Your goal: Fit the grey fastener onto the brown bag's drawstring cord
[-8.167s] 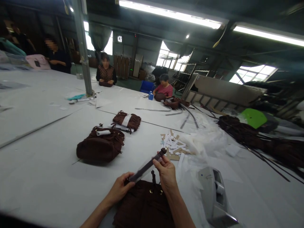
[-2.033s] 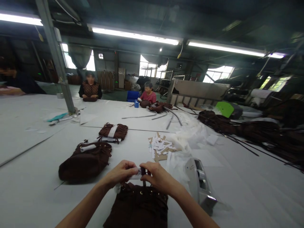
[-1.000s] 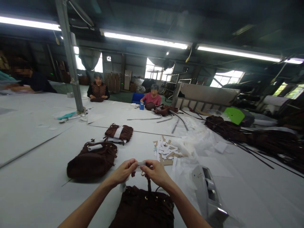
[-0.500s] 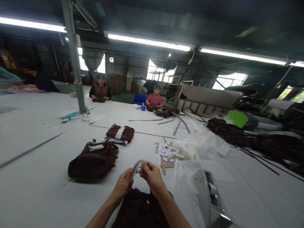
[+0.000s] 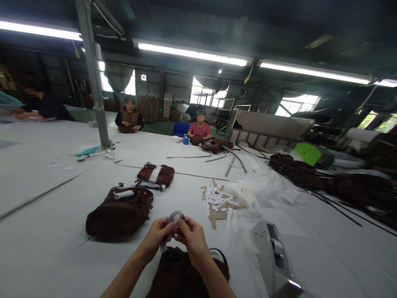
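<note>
A dark brown suede bag (image 5: 182,275) lies on the white table right in front of me. Above it, my left hand (image 5: 156,236) and my right hand (image 5: 191,240) meet, fingers pinched. Between them they hold a wrapped bag strap (image 5: 174,217) bent into a small loop. A loop of the dark strap (image 5: 221,256) curves out beside my right wrist.
Two more brown fringed bags (image 5: 119,211) (image 5: 156,174) lie ahead on the left. Paper and card scraps (image 5: 218,199) and crumpled plastic (image 5: 263,186) lie ahead on the right. A tape dispenser (image 5: 274,256) stands at my right. Other people sit across the table (image 5: 40,198).
The strap was held out straight at first. My hands then came together over the bag and have bent the wrapped strap into a tighter loop, drawing it closer to me.
</note>
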### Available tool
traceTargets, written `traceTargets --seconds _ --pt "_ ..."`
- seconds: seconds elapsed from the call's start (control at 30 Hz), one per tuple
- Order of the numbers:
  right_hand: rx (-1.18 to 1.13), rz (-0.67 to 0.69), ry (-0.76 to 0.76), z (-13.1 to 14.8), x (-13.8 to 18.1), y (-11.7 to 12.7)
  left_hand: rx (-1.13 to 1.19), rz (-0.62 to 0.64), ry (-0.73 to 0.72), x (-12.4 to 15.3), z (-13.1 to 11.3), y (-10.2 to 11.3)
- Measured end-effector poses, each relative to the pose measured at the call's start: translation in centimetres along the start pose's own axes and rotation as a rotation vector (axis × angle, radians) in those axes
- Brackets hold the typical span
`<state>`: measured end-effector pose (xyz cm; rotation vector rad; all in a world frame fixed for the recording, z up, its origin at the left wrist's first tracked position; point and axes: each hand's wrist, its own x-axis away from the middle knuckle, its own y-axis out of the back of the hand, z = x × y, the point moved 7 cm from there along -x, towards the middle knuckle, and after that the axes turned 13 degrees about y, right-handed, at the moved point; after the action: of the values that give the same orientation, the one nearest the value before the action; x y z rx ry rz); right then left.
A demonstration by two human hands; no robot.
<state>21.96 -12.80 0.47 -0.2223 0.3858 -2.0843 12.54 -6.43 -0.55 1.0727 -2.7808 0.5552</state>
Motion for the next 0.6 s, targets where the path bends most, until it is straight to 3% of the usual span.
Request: traceTargets --seconds 0.17,0.27,0.43,0.6 --pt "0.357 0.273 0.081 2.1 0.5 -0.8 0.009 -0.021 0.039 0.2 0.8 0.5" --pt "0.524 0.362 0.167 3.4 0.7 -1.1 -0.067 -0.044 0.04 0.4 0.2 0.5" --pt "0.442 0.297 0.117 2.7 0.9 -0.8 -0.209 -0.017 0.078 0.3 0.3 0.0" --pt "0.353 0.306 0.062 1.3 0.4 -1.0 -0.009 0.15 0.15 0.0 1.3 0.2"
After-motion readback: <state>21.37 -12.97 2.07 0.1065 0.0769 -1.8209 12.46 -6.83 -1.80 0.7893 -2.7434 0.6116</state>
